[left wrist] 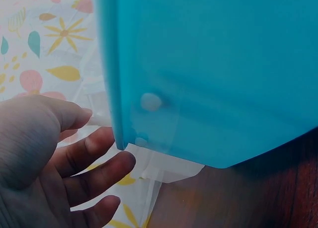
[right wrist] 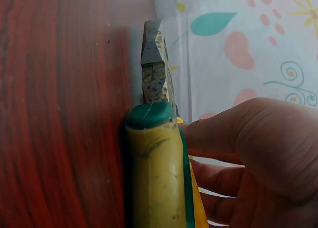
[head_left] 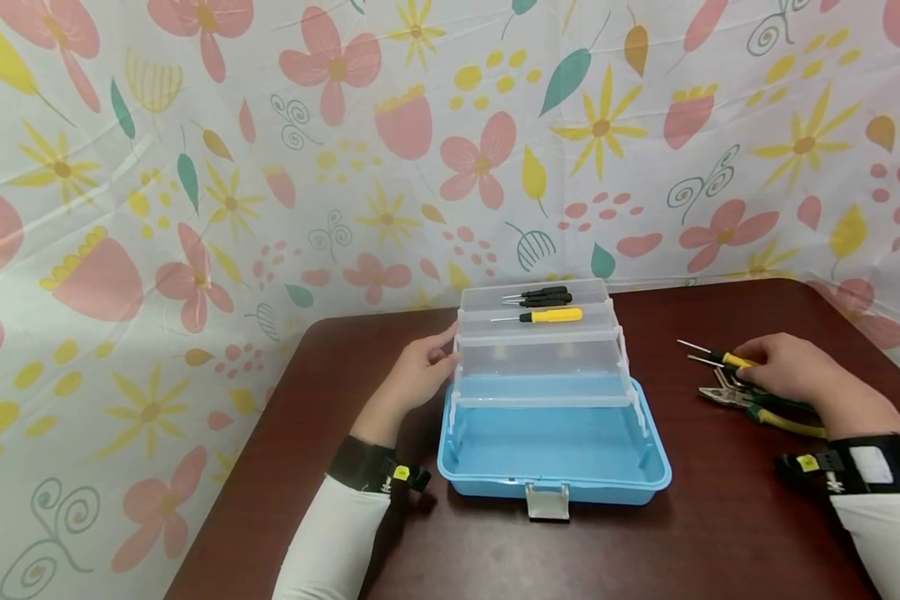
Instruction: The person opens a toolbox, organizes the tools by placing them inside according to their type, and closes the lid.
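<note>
A light-blue toolbox (head_left: 555, 492) stands with its translucent trays (head_left: 536, 362) raised toward the back. Two black screwdrivers (head_left: 547, 297) and a yellow-handled screwdriver (head_left: 557, 315) lie on the top tray. My left hand (head_left: 420, 371) is at the trays' left side, its fingers loosely bent near the edge; in the left wrist view they hang beside the blue wall (left wrist: 213, 79). To the right, my right hand (head_left: 791, 367) pinches a yellow-and-black screwdriver (head_left: 737, 360) above the pliers (head_left: 783, 421). The fingertips are partly hidden behind the pliers (right wrist: 156, 173) in the right wrist view.
Another thin screwdriver shaft (head_left: 708, 362) and some brass-coloured hex keys (head_left: 722, 379) lie by the pliers. The dark red table (head_left: 510, 558) runs back to a floral cloth (head_left: 435, 167). A metal latch (head_left: 547, 502) hangs from the toolbox front.
</note>
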The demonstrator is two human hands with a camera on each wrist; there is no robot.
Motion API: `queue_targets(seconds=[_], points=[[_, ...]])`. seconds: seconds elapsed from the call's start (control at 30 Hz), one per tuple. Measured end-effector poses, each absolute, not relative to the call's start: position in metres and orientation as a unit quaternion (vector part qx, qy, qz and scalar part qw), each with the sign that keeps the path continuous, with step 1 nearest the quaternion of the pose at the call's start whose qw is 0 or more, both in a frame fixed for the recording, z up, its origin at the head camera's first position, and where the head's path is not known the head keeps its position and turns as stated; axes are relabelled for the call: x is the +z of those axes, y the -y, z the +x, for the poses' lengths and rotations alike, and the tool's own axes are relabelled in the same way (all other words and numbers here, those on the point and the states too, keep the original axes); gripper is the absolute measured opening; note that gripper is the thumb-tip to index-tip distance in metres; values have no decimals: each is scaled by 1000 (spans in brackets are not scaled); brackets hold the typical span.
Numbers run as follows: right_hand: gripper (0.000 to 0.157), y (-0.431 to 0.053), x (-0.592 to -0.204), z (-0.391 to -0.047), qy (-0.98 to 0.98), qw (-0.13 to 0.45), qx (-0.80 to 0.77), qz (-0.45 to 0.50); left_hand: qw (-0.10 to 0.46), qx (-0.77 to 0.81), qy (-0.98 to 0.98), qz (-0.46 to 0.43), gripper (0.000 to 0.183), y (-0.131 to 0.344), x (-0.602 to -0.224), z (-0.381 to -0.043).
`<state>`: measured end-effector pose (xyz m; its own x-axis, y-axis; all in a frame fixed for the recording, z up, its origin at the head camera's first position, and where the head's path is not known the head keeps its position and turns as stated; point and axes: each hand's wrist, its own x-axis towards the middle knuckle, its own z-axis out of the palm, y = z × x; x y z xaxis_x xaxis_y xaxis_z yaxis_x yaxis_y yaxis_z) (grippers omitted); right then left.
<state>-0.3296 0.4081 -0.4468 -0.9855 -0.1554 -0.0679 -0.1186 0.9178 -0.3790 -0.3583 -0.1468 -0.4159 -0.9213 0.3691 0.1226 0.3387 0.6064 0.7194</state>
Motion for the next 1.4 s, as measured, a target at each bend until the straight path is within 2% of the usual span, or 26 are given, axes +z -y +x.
queue_targets(seconds=[0.63,0.97,1.4], points=[[38,-409,-449,-330,-975,32,-208,-72,6,397,-893,211,57,146,-417,-359],[21,-405,-448,-330,-975,23,-211,-70,1,401,-892,210,57,145,-417,-357],[16,-404,-449,-331,-976,15,-203,-84,7,399,-894,205,58,145,-416,-357]])
